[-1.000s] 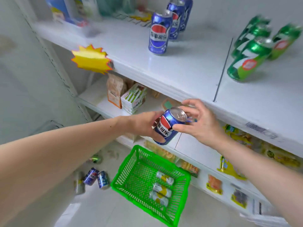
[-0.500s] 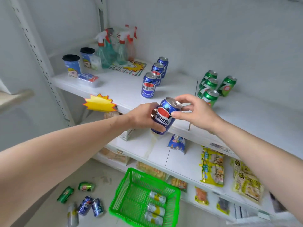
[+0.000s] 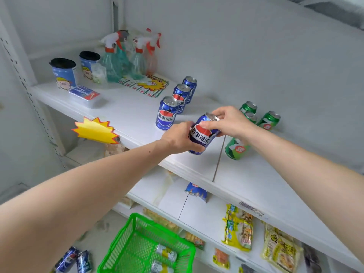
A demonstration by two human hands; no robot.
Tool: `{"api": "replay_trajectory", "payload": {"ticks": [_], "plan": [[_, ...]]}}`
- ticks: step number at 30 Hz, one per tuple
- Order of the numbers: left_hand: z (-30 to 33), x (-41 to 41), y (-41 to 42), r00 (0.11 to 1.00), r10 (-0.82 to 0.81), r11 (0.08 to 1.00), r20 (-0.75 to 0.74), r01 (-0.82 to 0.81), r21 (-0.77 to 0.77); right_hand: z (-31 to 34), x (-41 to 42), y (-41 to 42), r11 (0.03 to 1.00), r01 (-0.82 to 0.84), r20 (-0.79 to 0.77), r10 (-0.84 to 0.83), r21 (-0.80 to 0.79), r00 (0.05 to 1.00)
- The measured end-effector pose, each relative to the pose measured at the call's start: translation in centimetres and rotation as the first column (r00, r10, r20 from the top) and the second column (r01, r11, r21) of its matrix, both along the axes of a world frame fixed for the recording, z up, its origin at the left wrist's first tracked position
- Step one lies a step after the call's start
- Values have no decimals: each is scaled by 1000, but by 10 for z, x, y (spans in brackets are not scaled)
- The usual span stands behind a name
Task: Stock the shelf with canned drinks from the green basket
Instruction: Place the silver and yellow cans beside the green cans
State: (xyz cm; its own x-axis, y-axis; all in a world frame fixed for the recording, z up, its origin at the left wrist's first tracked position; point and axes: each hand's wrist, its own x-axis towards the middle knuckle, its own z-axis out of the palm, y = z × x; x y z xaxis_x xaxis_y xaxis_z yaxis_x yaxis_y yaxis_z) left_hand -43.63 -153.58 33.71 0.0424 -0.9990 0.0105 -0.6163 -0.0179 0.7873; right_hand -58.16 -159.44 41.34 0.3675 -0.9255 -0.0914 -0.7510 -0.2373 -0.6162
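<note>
Both hands hold a blue Pepsi can, tilted, just above the white upper shelf. My left hand grips its lower body from the left. My right hand pinches its top rim. Three blue cans stand in a row behind it on the shelf. To the right stand several green cans, partly hidden by my right wrist. The green basket sits on the floor below with pale yellow cans lying in it.
Spray bottles, two blue cups and a flat box stand at the shelf's back left. A yellow starburst tag sticks out from the shelf edge. Snack packets fill the lower shelves. Loose cans lie on the floor.
Both hands have carried the blue can up from below the shelf edge to just above the shelf surface, right of the blue row. My view has tilted upward.
</note>
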Motion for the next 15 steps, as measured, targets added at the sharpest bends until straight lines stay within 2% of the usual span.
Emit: {"api": "replay_trajectory", "payload": {"ticks": [5,10,13,15], "plan": [[-24,-4,-38,998,55,998,-20,-54,36,-5,8,-45,999,1,-68,-4,-46,998],[-44,-8,-77,990,21,988,143,-42,147,-8,14,-93,987,71,-132,-91,-143,987],[-49,-6,-105,962,-20,988,273,-24,154,-14,17,-126,983,105,-141,-126,-148,982],[-52,-4,-123,954,-16,986,298,-34,162,-18,21,-148,981,112,-168,-139,-161,976]]}}
